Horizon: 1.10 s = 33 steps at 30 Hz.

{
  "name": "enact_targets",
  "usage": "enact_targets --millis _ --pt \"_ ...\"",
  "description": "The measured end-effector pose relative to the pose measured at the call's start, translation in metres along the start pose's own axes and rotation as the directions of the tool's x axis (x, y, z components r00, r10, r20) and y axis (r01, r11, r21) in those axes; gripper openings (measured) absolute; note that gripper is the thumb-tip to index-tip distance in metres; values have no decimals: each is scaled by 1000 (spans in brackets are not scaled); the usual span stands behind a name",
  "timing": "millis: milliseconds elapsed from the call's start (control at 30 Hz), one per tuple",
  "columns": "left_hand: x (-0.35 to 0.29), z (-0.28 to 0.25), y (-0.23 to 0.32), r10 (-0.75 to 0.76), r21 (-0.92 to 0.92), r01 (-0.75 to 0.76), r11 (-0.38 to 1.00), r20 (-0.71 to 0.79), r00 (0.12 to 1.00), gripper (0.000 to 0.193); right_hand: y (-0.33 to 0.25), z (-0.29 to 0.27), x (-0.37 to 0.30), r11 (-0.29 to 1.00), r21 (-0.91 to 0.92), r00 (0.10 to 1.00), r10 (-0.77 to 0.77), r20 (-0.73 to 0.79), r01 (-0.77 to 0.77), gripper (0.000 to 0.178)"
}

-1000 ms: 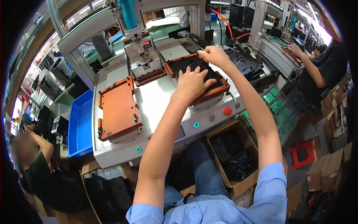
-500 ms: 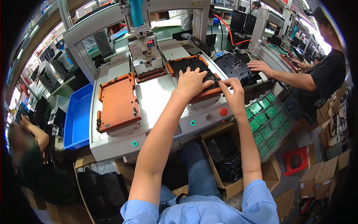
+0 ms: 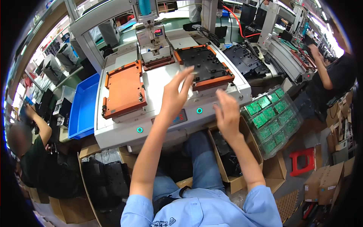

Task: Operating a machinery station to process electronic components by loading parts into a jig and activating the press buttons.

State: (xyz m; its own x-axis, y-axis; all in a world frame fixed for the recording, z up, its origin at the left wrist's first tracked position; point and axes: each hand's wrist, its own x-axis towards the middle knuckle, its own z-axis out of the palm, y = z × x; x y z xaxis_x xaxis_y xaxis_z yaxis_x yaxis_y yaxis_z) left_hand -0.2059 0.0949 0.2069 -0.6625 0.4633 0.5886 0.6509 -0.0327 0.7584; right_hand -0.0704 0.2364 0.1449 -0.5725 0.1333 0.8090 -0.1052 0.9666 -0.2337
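Observation:
My left hand [image 3: 176, 94] is lifted in front of the right-hand fixture, its fingers stretched out and holding nothing. Lower and to the right, my right hand [image 3: 228, 115] hangs over the machine's front edge with fingers apart, a little blurred, also holding nothing. A black plastic panel [image 3: 202, 62] with small posts and clips lies flat in the orange fixture [image 3: 213, 81]; neither hand visibly touches it. To the left, a second orange fixture [image 3: 123, 90] carries no panel. Between and behind the two fixtures stands the press head [image 3: 153, 43] with its red-lit display.
Green-ringed buttons [image 3: 140, 130] line the machine's front. A blue bin [image 3: 80, 108] stands left, a clear tray of green circuit boards [image 3: 270, 117] right. Open cartons [image 3: 242, 178] hold black parts beside my legs. Another black panel [image 3: 245, 58] lies right. Co-workers [image 3: 331, 75] sit at both sides.
Both my hands have come off the black panel and fixture and drawn back toward me, opening. The co-worker on the right has withdrawn a hand from the other black panel.

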Motion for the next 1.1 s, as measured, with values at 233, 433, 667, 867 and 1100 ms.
enact_targets --millis 233,433,667,867,1100 --pt "-156 -66 -9 200 486 -102 868 -154 968 28 -39 46 -64 991 -137 994 10 113 5 50" --pt "-207 -108 -21 88 661 134 738 -291 953 42 -38 40 -72 974 -226 995 7 96 15 49" --pt "-227 -125 -43 81 715 151 682 -279 957 40 -62 42 -104 993 87 995 70 70 -76 48" --pt "-301 -183 -61 -57 675 458 579 -527 848 33 -76 48 -186 935 171 891 224 394 -311 27" --pt "-447 -227 -71 -356 692 710 130 -636 684 47 -59 75 -241 963 162 906 134 400 -214 18"
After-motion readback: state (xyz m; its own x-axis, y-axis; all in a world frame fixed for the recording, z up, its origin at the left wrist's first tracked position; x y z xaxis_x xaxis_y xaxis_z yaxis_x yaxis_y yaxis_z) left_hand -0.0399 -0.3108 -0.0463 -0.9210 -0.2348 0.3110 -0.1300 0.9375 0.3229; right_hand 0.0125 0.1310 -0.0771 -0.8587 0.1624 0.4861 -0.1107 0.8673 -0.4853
